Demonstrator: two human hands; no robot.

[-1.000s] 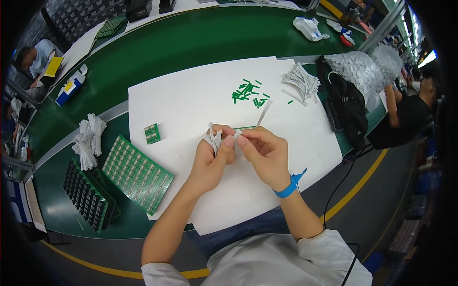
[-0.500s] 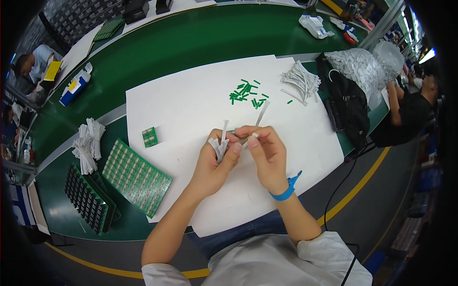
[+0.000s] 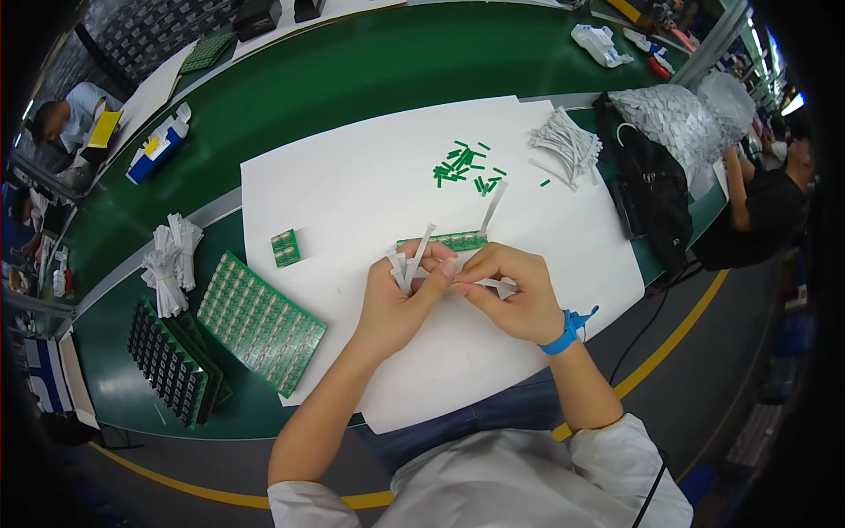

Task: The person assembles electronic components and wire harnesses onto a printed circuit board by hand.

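Observation:
My left hand (image 3: 387, 304) is closed around several flat white ribbon cables (image 3: 403, 267), whose ends stick up past its fingers. With its thumb and forefinger, my right hand (image 3: 524, 297) pinches a white ribbon cable (image 3: 500, 285); the fingertips of both hands almost meet there. Just beyond them lies a narrow green circuit board strip (image 3: 453, 240), partly covered by the left fingers. Another white ribbon cable (image 3: 494, 207) rises from its right end. Farther off, small green pieces (image 3: 458, 165) are scattered on the white sheet (image 3: 352, 194).
Left of the sheet are a large green board panel (image 3: 261, 326), bundled white cables (image 3: 167, 275) and a stack of dark-topped boards (image 3: 167, 365). A small board (image 3: 285, 248) lies on the sheet. Loose white cables (image 3: 566, 141) and a black bag (image 3: 656, 180) sit at the right.
My right hand has moved right and turned, and the cable in its pinch now points right. The green board strip shows more clearly beyond the hands. The whole view has shifted slightly.

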